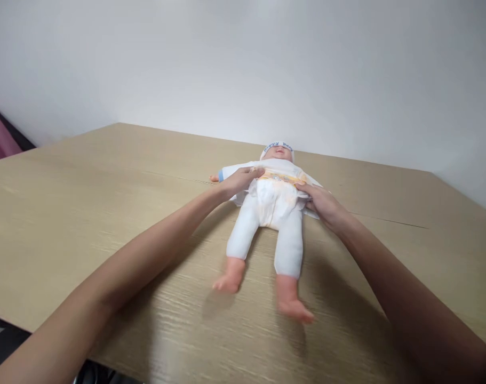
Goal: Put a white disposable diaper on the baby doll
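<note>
A baby doll (pixel 246 226) in white clothes and a white cap with blue lettering lies on its back, its bare feet toward me. Around its hips is a white diaper (pixel 277 200) with a yellow-orange printed waistband. My left hand (pixel 243 180) is closed on the diaper's left side at the waist, thumb on top. On the opposite side my right hand (pixel 321 202) grips the diaper's edge between thumb and fingers. Parts of the fingers of both hands are hidden beneath the diaper and the doll's clothing.
The doll lies on a wide wood-grain table (pixel 86 202) with a thin seam running across it. Behind the table stands a plain pale wall (pixel 226 69). Something pink (pixel 0 136) shows beyond the table's left edge, and dark items lie below its near edge.
</note>
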### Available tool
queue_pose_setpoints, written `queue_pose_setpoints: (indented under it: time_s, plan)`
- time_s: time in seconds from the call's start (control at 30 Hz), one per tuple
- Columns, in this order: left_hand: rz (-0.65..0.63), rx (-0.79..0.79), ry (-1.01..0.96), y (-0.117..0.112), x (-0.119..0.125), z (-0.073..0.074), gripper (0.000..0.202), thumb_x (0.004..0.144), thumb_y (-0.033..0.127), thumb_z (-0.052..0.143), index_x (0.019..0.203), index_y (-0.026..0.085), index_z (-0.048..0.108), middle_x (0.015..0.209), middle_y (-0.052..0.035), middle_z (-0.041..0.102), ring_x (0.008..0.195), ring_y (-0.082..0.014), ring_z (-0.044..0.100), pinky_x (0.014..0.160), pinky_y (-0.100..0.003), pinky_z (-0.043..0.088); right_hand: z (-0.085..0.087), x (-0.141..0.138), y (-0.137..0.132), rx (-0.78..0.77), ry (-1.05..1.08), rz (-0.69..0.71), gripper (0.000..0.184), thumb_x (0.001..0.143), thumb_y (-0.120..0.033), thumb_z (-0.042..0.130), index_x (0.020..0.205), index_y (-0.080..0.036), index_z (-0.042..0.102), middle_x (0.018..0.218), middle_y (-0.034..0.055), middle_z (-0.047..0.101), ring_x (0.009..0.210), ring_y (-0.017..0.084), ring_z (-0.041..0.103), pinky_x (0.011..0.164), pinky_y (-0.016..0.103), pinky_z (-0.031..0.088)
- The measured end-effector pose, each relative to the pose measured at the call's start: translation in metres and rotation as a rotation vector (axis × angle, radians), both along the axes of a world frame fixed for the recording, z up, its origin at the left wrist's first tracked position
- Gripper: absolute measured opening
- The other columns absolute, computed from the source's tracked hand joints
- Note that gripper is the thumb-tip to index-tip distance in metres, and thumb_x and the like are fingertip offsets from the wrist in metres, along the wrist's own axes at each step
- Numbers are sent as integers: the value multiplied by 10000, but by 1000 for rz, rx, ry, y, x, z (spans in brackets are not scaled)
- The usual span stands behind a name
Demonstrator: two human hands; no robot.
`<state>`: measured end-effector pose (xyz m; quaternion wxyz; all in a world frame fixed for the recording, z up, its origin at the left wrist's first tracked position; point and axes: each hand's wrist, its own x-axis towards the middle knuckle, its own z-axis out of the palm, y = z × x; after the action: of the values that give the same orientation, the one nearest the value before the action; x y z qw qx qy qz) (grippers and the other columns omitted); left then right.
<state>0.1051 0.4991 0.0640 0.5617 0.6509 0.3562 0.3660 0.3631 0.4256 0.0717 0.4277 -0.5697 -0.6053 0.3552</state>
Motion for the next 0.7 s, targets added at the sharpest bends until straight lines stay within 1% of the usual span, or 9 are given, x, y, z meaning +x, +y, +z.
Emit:
queue_pose_setpoints:
  time_s: [0.13,0.2,0.27,0.33,0.4,0.5,0.57,0.63,0.7]
  plan:
    - [-114,-72,37,-30,-19,-1,587,903,780,782,839,205,680,819,-66,755,747,-214,685,703,-365,546,5,2,-39,-225,164,86,357,942,-517,739,1187,-272,825,1267,82,858,1268,345,788,1079,514,682]
    - [-113,-95,68,-43,-27,0,599,891,782,796,769,218,635,719,-43,673,633,-186,608,624,-363,493,10,2,-57,-289,163,132,388,936,-591,770,1176,-294,837,1237,88,863,1234,371,797,1028,523,706]
    - [-88,-87,110,-51,-32,3,637,874,785,810,695,226,562,648,-12,570,559,-150,500,577,-348,417,13,3,-70,-286,116,144,444,916,-669,793,1170,-307,835,1201,88,868,1175,375,809,954,509,725]
    - [-76,-54,144,-53,-35,5,645,867,782,813,679,223,549,654,1,535,565,-132,456,584,-335,385,13,6,-76,-231,56,100,503,889,-720,810,1162,-297,818,1158,86,871,1062,344,820,877,472,723]
    - [-30,-21,160,-50,-38,7,595,845,759,834,735,215,619,725,-5,587,628,-137,505,630,-326,411,9,14,-81,-139,-7,21,536,865,-733,819,1131,-269,790,1086,87,865,949,306,812,831,441,701]
    - [122,15,160,-48,-44,11,502,841,687,850,876,214,686,850,-16,665,755,-159,590,731,-324,469,-6,30,-95,40,-177,-121,472,877,-682,799,1055,-248,746,973,84,835,883,287,787,805,433,661]
    - [216,73,184,-53,-46,16,432,901,631,801,950,216,691,947,-29,705,830,-173,619,786,-331,490,-18,40,-111,122,-342,-177,401,934,-633,739,1046,-248,731,944,80,817,844,278,770,780,434,629]
    - [269,207,236,-64,-41,25,354,976,563,727,1032,215,700,1099,-55,740,932,-195,650,844,-343,508,-30,48,-127,173,-495,-196,381,972,-619,683,1037,-247,728,922,75,801,784,267,741,733,423,586]
    - [273,421,277,-77,-28,36,298,1026,502,669,1094,214,703,1212,-76,755,1046,-225,668,917,-363,521,-40,52,-138,224,-605,-199,406,982,-647,650,1022,-250,723,897,71,781,761,266,715,693,402,534]
